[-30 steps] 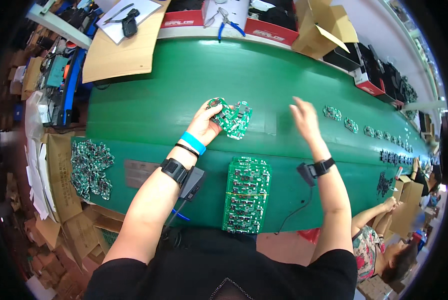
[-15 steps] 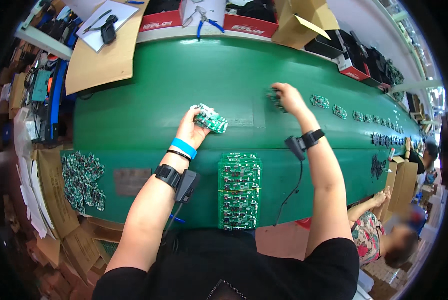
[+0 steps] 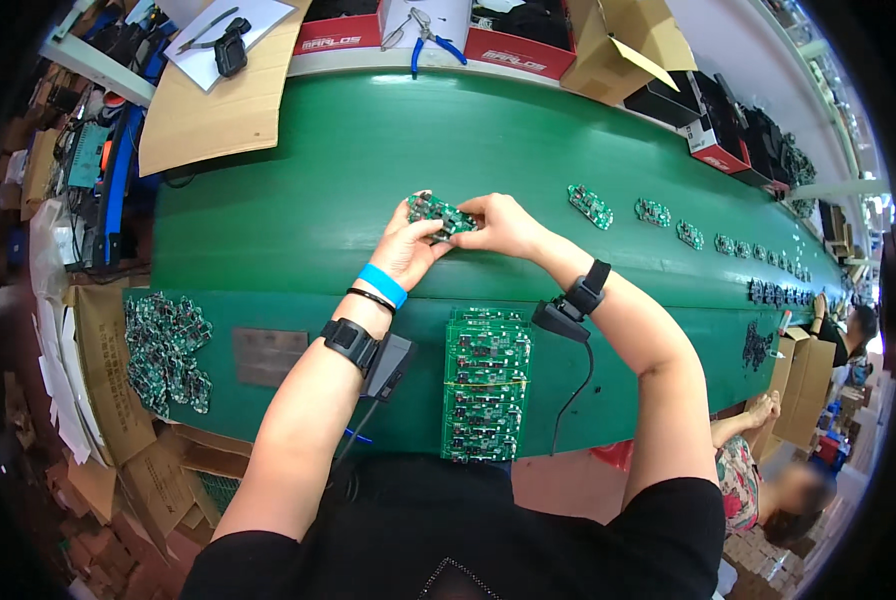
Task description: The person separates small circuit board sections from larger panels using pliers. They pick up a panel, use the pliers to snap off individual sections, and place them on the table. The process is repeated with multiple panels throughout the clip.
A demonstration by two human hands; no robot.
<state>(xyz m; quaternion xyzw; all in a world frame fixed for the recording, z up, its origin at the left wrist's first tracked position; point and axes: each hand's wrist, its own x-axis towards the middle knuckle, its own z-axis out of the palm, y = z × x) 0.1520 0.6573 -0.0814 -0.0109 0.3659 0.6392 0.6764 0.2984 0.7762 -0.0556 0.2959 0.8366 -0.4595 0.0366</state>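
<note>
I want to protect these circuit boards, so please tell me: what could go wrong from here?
The circuit board between the left hand and right hand might slip. The black cable hanging from the right wrist device could snag the stacked green panels nearby. The heaped boards may scratch one another.

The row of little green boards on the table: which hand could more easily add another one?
Probably the right hand. It is nearer the row's closest board, and it also grips the held circuit board. The left hand holds that board too but is farther away.
</note>
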